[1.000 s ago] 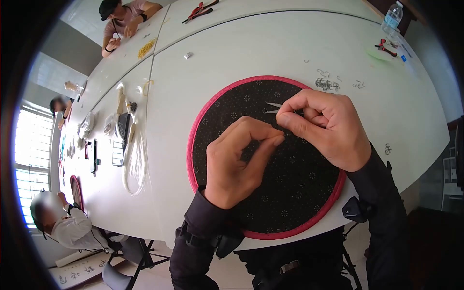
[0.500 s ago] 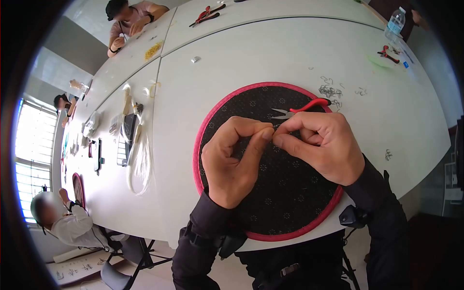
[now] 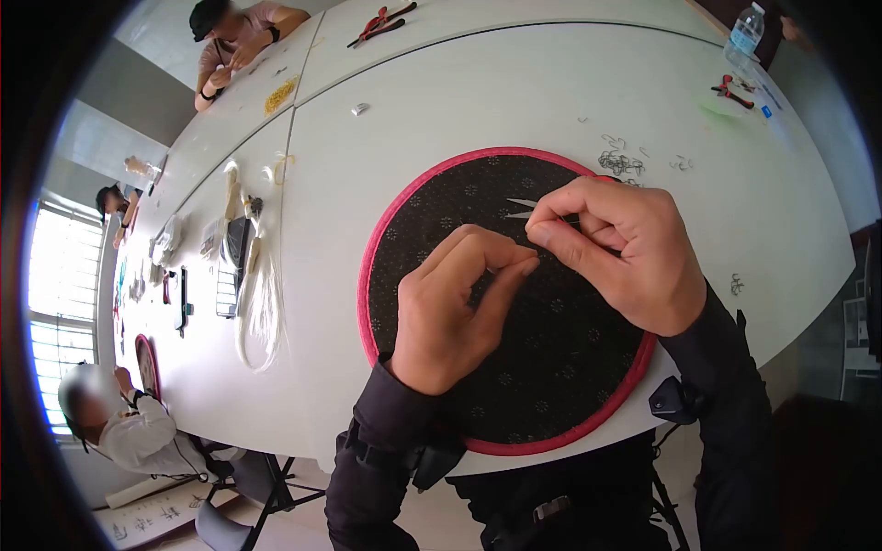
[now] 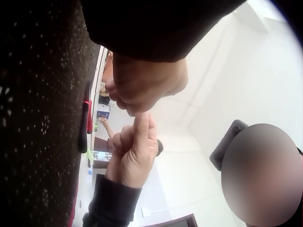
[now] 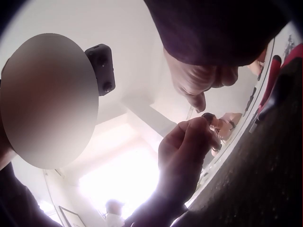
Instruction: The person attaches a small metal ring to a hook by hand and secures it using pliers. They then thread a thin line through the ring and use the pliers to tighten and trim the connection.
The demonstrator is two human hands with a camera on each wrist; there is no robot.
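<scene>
Both hands are raised over a round black mat [image 3: 551, 367] with a flower print and a red rim. My left hand [image 3: 450, 308] pinches thumb against forefinger. My right hand [image 3: 625, 248] pinches likewise, slightly above and to the right, its fingertips close to the left ones. What they pinch is too small to make out; I cannot tell its kind. Pliers [image 3: 521, 204] lie on the mat behind the right hand, which hides most of them in the head view; their red and black handles [image 4: 86, 123] show in the left wrist view.
Small dark bent wire pieces [image 3: 621, 163] lie piled beyond the mat, with a few more [image 3: 736, 284] to the right. White strands [image 3: 260, 312] lie at left. Other pliers [image 3: 732, 93] and a water bottle [image 3: 744, 34] stand far right. Other people sit along the table's left side.
Half a second ago the fingertips of both hands met; now the right hand has drawn up and away, covering the pliers' handles. The head view has shifted a little.
</scene>
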